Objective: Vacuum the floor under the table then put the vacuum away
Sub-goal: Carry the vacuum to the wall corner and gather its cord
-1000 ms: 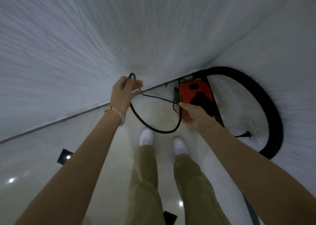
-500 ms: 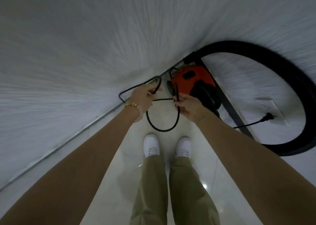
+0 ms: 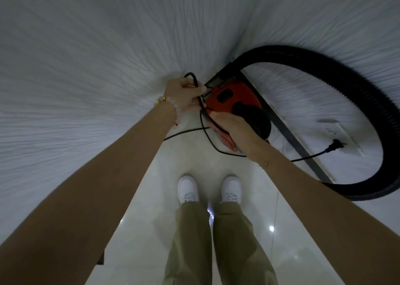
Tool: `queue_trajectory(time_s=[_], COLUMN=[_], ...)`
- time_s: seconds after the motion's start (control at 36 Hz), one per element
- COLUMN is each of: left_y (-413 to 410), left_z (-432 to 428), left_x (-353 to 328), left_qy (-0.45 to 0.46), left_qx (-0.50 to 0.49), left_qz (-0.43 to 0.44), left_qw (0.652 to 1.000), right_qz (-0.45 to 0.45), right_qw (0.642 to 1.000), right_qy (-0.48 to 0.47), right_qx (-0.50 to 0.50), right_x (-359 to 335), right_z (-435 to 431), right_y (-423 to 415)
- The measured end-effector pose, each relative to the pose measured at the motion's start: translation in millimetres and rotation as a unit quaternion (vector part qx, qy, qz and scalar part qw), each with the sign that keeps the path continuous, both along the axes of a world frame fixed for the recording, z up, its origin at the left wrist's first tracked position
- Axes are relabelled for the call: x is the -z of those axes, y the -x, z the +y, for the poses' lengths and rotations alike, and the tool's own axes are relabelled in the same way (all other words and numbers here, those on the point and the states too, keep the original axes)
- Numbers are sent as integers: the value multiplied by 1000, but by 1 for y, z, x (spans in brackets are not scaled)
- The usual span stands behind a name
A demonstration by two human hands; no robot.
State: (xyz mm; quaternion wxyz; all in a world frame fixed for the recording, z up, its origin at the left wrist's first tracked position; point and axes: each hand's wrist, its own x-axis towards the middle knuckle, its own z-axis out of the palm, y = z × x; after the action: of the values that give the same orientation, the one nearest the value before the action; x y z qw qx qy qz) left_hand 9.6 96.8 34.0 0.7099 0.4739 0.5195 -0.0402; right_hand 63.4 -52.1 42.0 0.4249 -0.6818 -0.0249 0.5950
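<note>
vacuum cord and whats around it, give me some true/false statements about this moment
1. Both the left hand and the right hand hold the black power cord. True.
2. The vacuum body is blue. False: it is red-orange and black.
3. The plug sits in the right hand. False: it is clear of both hands, off to the right.
4. The black hose curves in a wide loop to the right of the vacuum. True.
5. The person is barefoot. False: they wear white shoes.
</note>
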Motion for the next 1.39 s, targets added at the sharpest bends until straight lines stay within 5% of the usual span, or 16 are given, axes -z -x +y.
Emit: queue_trajectory(time_s=[0.14,0.25,0.31,0.36,0.5,0.58,0.67,0.75,1.03,1.19,1.39], left_y=[-1,8,15,19,29,40,39,39,141,161,140], left_z=[-1,-11,-21,-31,-57,-75,-97,-112,-93,-71,-35], left_x=[-4,13,16,18,13,12,9,17,51,55,55], left_qy=[14,-218,-258,-267,-183,-222,-145,-217,-151,-101,-20], left_qx=[-29,104,178,223,149,220,237,222,184,124,-116], left_qz=[15,84,64,44,-2,-6,-32,7,188,158,104], left_qw=[999,967,947,937,972,950,960,951,953,974,988], right_qz=[-59,2,31,53,154,219,273,297,155,58,-88], right_qw=[995,995,994,994,972,946,918,904,905,953,979], right_qy=[-73,-93,-95,-100,-124,-143,-162,-178,-181,-60,68], right_qx=[-40,-19,-33,-10,128,191,236,251,353,292,170], right_x=[-13,-9,-7,-8,-14,-20,-28,-36,-53,-31,-2], right_z=[-9,-15,-18,-18,-15,-9,-1,6,3,7,28], right_y=[4,-4,-9,-15,-32,-38,-39,-36,-130,-125,-108])
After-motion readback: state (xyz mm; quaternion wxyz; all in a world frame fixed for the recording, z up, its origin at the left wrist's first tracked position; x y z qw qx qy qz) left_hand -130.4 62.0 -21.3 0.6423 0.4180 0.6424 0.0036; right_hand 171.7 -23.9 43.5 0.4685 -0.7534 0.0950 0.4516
